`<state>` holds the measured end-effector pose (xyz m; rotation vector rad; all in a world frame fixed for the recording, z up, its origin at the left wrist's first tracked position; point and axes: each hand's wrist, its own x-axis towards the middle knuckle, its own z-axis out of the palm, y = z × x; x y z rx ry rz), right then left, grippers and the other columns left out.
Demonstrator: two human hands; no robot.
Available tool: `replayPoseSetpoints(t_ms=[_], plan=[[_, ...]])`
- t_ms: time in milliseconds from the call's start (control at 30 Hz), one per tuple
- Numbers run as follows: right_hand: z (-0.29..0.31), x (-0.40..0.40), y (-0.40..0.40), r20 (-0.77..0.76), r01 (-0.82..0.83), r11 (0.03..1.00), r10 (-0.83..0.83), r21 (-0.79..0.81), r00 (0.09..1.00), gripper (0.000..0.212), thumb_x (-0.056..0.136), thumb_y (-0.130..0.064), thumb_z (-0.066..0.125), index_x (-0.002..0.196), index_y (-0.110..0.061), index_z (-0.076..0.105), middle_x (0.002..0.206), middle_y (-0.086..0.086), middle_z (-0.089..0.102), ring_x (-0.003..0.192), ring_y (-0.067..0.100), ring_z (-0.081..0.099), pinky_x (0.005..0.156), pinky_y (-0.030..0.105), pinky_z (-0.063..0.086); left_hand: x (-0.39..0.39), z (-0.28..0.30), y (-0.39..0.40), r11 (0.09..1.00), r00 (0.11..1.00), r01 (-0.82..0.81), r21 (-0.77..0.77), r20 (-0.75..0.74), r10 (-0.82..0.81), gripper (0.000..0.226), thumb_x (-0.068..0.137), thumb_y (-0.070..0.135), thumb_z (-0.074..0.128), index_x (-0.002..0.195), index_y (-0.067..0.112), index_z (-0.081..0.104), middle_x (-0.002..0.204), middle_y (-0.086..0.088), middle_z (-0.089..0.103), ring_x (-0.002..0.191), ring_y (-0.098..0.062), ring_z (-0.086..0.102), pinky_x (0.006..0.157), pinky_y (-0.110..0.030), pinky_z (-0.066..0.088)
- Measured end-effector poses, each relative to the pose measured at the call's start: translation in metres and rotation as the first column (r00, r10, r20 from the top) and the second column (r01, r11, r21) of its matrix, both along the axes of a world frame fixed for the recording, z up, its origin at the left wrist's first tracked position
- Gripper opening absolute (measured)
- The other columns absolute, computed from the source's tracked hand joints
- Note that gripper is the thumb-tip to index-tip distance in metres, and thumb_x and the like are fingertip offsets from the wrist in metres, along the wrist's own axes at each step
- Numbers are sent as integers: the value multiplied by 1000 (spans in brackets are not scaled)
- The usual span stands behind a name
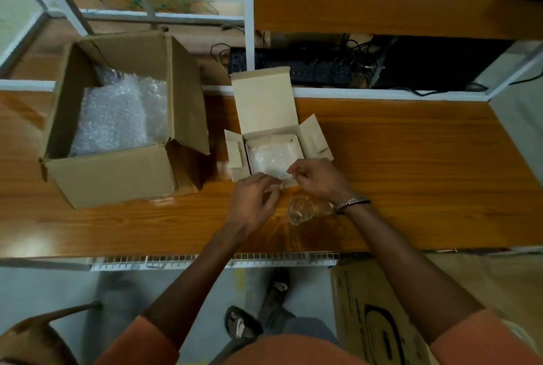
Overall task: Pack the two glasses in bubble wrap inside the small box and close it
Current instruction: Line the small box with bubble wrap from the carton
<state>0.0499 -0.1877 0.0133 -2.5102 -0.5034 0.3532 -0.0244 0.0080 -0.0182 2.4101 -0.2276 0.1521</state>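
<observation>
Right now both hands meet at the near edge of the small box [274, 156], which sits open on the wooden tabletop [411, 164] with its lid flap standing up at the back and its side flaps spread outward. Inside it lies a sheet of bubble wrap [271, 159]. The left hand [254, 203] has its fingers curled, its grip pinching the near edge of that sheet, and the right hand [318, 178] pinches the same edge just beside it with thumb and forefinger. A clear glass [299, 210] rests on the tabletop just behind the hands, toward the person; a second one [326, 207] shows partly under the right wrist, which wears a bracelet [351, 203]. To the left stands a large cardboard box [117, 176], open, with more bubble wrap in it.
</observation>
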Motion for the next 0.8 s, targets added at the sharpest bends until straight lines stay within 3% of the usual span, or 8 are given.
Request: replayPoseSetpoints(t_ms=[100, 233, 433, 533, 600, 667, 733, 800], plan=[[10, -14, 21, 11, -41, 998, 41, 44, 999, 23, 95, -21, 61, 114, -24, 74, 110, -5, 76, 97, 8, 69, 84, 31, 59, -9, 17, 6, 996, 994, -80, -39, 74, 83, 25, 101, 28, 61, 119, 18, 75, 115, 0, 74, 101, -12, 65, 91, -40, 55], [41, -15, 69, 118, -131, 982, 115, 138, 986, 14, 94, -17, 61, 102, -21, 73, 87, -6, 71, 80, 8, 64, 71, 31, 54, -11, 61, 36, 989, 961, -141, -53, 232, 149, 22, 100, 24, 65, 118, 16, 75, 113, -1, 74, 102, -14, 65, 86, -31, 50], [102, 3, 159, 227, -261, 928, 203, 264, 952, 21, 96, -19, 62, 110, -24, 76, 93, -12, 72, 83, 0, 65, 78, 23, 56, -24, 121, 120, 952, 892, -305, -18, 346, 292, 25, 102, 25, 61, 121, 14, 73, 115, -5, 71, 99, -18, 66, 83, -32, 56], [123, 12, 208, 276, -276, 918, 197, 286, 941, 24, 95, -21, 59, 110, -27, 77, 98, -12, 74, 85, 0, 67, 80, 26, 58, -27, 128, 166, 865, 825, -494, 92, 364, 433, 29, 101, 31, 58, 120, 16, 73, 118, -6, 72, 108, -25, 66, 90, -41, 54], [128, 18, 239, 283, -268, 925, 189, 270, 940, 26, 93, -23, 60, 114, -26, 74, 98, -8, 74, 83, 5, 69, 76, 34, 61, -33, 122, 191, 785, 779, -598, 165, 349, 520, 32, 99, 35, 57, 118, 16, 75, 120, -7, 73, 111, -29, 66, 93, -47, 53], [130, 26, 265, 237, -252, 951, 206, 181, 949, 35, 91, -30, 69, 125, -20, 69, 109, -1, 72, 95, 13, 68, 79, 35, 60, -40, 115, 207, 721, 732, -669, 183, 330, 596, 38, 101, 46, 56, 118, 18, 76, 122, -6, 74, 115, -28, 66, 104, -50, 48], [129, 34, 287, 204, -240, 970, 227, 43, 952, 46, 86, -41, 77, 121, -13, 67, 117, 8, 68, 102, 21, 64, 82, 34, 54, -45, 109, 214, 657, 673, -734, 169, 304, 674, 53, 99, 65, 54, 120, 21, 75, 125, -2, 74, 123, -24, 64, 120, -51, 31], [129, 38, 306, 158, -216, 976, 218, -33, 963, 48, 81, -48, 81, 108, -11, 66, 112, 15, 66, 97, 26, 63, 73, 31, 48, -47, 107, 217, 616, 635, -771, 161, 269, 724, 71, 92, 80, 53, 127, 20, 72, 132, -3, 71, 132, -22, 60, 127, -53, 13]])
